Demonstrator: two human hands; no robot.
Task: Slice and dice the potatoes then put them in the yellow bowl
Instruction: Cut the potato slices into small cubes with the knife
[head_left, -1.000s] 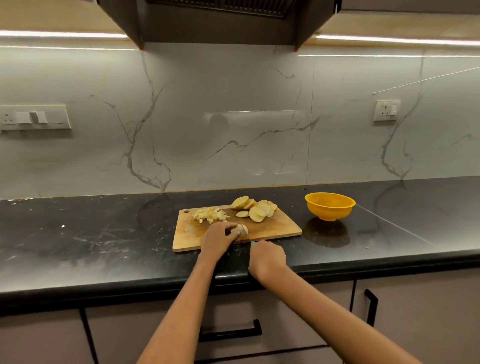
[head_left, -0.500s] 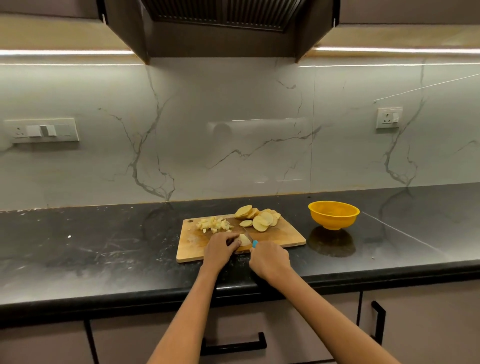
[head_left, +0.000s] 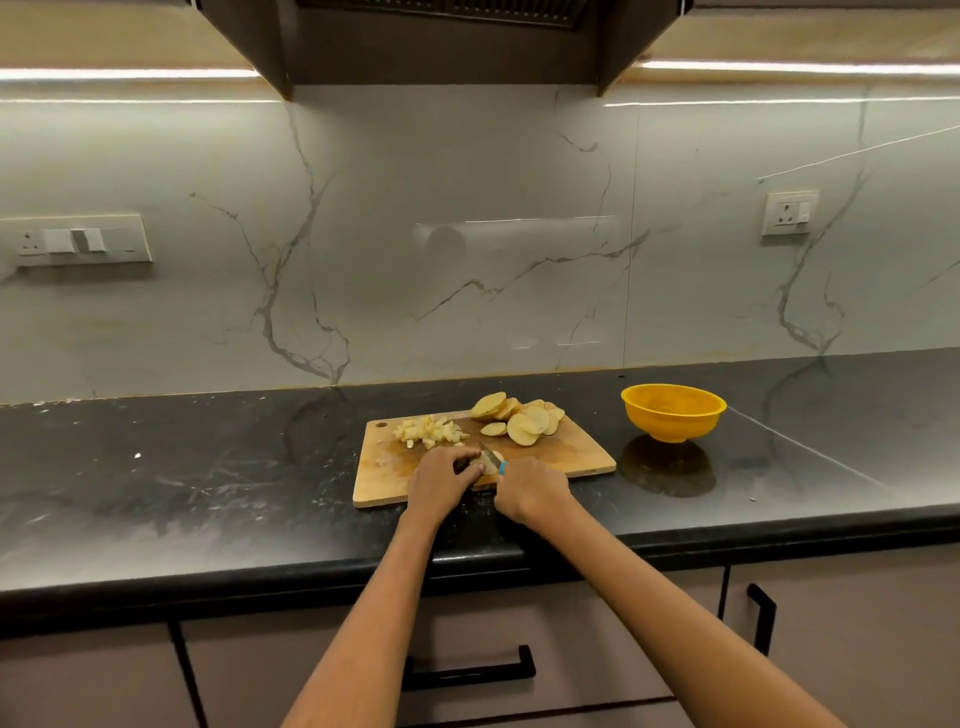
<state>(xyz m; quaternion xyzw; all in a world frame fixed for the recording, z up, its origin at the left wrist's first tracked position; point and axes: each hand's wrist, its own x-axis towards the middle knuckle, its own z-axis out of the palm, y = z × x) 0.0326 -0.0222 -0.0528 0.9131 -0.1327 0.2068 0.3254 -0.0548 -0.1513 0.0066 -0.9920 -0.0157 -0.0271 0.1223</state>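
Note:
A wooden cutting board (head_left: 571, 457) lies on the black counter. On its far right is a pile of round potato slices (head_left: 519, 418), and at its far left a small heap of diced potato (head_left: 428, 431). My left hand (head_left: 441, 478) presses a potato slice (head_left: 491, 460) down at the board's front. My right hand (head_left: 530, 488) grips a knife with a blue handle (head_left: 502, 466); its blade rests across that slice. The yellow bowl (head_left: 672, 413) stands to the right of the board and looks empty.
The black counter (head_left: 208, 478) runs left and right, with its front edge just below my hands. A marble wall with sockets rises behind. Drawers with black handles (head_left: 467, 673) sit under the counter.
The camera view shifted slightly. My hands stay over the same slice at the board's front, the knife working on it. Piles and bowl have not moved.

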